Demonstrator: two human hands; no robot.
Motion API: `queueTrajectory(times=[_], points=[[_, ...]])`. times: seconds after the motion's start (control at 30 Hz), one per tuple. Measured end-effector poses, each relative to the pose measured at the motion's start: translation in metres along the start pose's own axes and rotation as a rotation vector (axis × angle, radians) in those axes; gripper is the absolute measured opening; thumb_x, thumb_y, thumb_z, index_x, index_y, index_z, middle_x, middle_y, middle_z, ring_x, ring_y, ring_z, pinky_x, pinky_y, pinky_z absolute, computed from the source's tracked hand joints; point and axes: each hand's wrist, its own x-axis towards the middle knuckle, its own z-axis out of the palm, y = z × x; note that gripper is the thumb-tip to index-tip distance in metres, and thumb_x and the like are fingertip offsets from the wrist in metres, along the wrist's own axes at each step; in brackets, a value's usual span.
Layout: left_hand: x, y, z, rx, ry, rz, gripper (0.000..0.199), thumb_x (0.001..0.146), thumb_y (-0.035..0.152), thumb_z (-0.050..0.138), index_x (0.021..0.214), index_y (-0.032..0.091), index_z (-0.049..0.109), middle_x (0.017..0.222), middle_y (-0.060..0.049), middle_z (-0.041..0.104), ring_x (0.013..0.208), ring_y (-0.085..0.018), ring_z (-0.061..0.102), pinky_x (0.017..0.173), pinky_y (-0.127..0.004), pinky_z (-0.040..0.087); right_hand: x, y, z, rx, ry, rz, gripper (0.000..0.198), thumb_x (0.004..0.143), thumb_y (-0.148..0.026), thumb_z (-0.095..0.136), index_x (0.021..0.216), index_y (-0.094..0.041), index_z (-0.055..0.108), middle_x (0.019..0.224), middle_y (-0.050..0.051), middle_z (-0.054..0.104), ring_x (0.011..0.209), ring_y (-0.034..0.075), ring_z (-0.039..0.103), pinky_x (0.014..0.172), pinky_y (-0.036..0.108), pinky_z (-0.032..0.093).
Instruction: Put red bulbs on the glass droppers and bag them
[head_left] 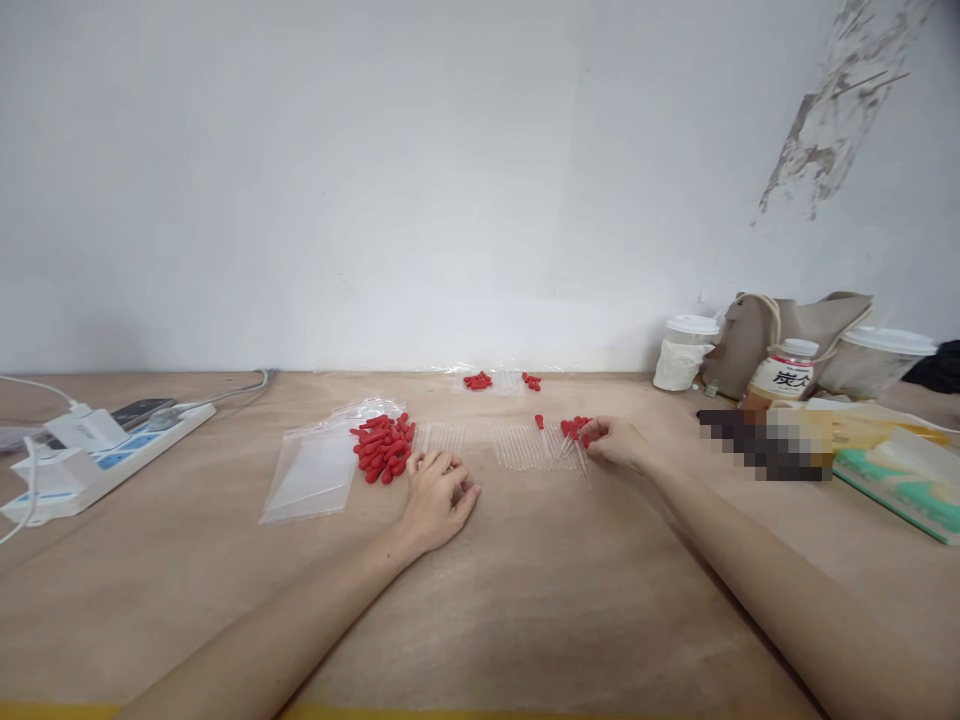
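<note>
At the left end of the counter, a white power strip carries white chargers and cables, with a dark phone lying behind it. Next come flat clear bags, overlapping; the near part of them looks unfilled. A heap of red bulbs lies at their right edge, though whether any sit inside the plastic I cannot tell.

Just beside the heap is a row of clear tubes. The left hand rests at their near end, fingers curled and thumb apart; whether it grips anything is hidden. Farther back, near the wall, clear plastic surrounds or underlies more tubes, between two small red clusters.

Right of the left hand, a second row of tubes lies side by side, one fitted with a red bulb. At its right end, several red-topped droppers lie at angles. The right hand reaches them with bent fingers touching or nearly touching the red tops; its grip cannot be made out.

Farther right stand a white-lidded cup in a pale wrap, a grey-beige bag, a white-capped bottle with amber contents low down, another lidded cup, and a green tissue pack with tissue showing.
</note>
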Motion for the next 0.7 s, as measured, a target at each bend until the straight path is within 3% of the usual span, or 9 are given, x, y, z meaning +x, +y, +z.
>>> queueTrajectory(times=[0.23,0.57,0.7], points=[[0.0,0.001,0.0,0.013,-0.012,-0.005,0.013,0.076,0.025,0.052,0.066,0.018,0.056,0.081,-0.003,0.055,0.081,-0.02,0.046,0.08,-0.042,0.026,0.001,-0.001,0.003,-0.162,0.091,-0.052,0.012,0.057,-0.015,0.058,0.068,-0.016,0.059,0.067,0.002,0.062,0.061,0.012,0.054,0.054,0.02,0.037],[0.0,0.002,-0.004,0.055,0.012,-0.108,0.008,0.075,0.024,0.052,0.072,0.02,0.058,0.085,-0.003,0.056,0.087,-0.021,0.046,0.082,-0.04,0.023,-0.013,-0.016,-0.012,-0.401,0.243,-0.139,0.019,0.062,-0.01,0.048,0.079,-0.014,0.055,0.076,0.008,0.061,0.071,0.017,0.053,0.06,0.024,0.034],[0.003,-0.008,-0.006,0.105,0.007,-0.167,0.007,0.075,0.024,0.052,0.072,0.02,0.057,0.084,-0.002,0.056,0.086,-0.02,0.046,0.08,-0.039,0.023,-0.002,-0.008,-0.023,-0.291,0.285,-0.12,0.02,0.059,-0.013,0.052,0.078,-0.016,0.057,0.074,0.006,0.061,0.071,0.017,0.053,0.061,0.024,0.035]])
